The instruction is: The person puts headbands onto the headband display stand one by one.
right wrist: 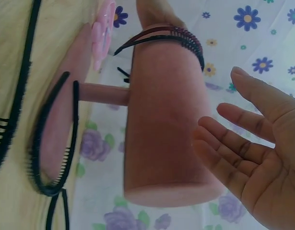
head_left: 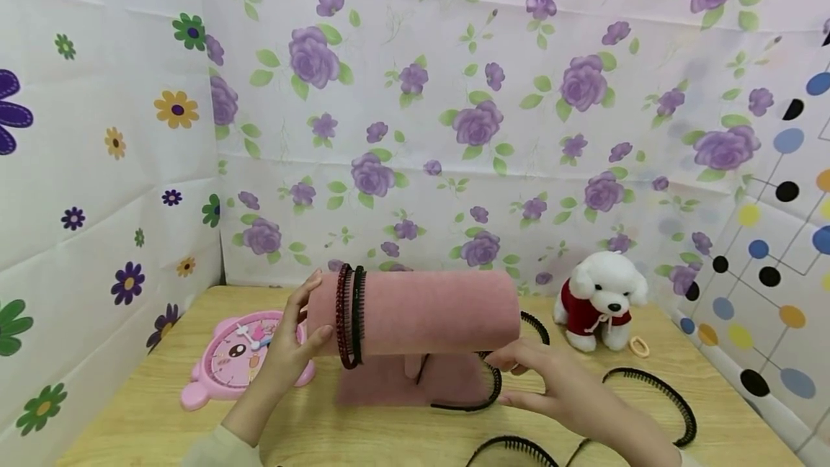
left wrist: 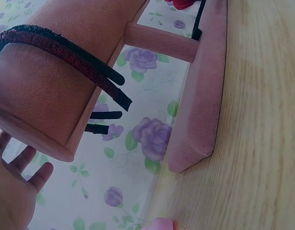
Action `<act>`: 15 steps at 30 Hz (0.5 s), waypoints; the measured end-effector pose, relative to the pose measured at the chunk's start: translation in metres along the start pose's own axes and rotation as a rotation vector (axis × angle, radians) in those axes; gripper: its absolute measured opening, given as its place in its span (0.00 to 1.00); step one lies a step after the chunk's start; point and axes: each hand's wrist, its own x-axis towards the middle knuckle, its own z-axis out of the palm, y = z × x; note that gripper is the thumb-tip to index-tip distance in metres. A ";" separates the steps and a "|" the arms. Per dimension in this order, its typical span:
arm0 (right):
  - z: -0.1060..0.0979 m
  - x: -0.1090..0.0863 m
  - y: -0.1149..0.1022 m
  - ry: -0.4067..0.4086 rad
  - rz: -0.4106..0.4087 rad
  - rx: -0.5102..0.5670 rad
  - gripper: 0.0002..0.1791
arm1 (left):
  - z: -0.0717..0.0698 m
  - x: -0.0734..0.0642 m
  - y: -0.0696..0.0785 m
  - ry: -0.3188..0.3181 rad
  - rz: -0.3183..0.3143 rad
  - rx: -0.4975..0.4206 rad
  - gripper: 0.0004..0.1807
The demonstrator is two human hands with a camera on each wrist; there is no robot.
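A pink plush headband stand point(head_left: 441, 308) carries its roll level on a short post above a flat base. Round the roll's left end sit a dark red glittery headband point(head_left: 344, 316) and a black toothed headband point(head_left: 358, 314), side by side. My left hand point(head_left: 292, 341) holds that end, thumb in front and fingers on the far side. By the lower right end hovers my right hand point(head_left: 551, 373), fingers loosely bent and holding nothing; the right wrist view shows its palm bare. A loose black headband point(right wrist: 39, 143) lies against the base, close to the right hand.
Further black headbands lie on the wooden table, one at the right point(head_left: 674, 398) and one at the front point(head_left: 512, 442). A pink toy clock point(head_left: 233, 355) lies at the left. A white plush dog point(head_left: 599, 301) sits back right, beside a small tan ring point(head_left: 639, 347). Patterned cloth walls enclose the table.
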 end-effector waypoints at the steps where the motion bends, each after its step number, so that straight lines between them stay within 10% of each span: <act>1: 0.001 -0.003 0.002 -0.012 0.018 0.015 0.18 | 0.000 0.000 0.000 -0.002 -0.002 0.000 0.38; 15: 0.022 -0.038 0.036 -0.078 0.046 0.124 0.17 | -0.001 0.001 0.000 0.001 0.009 -0.023 0.38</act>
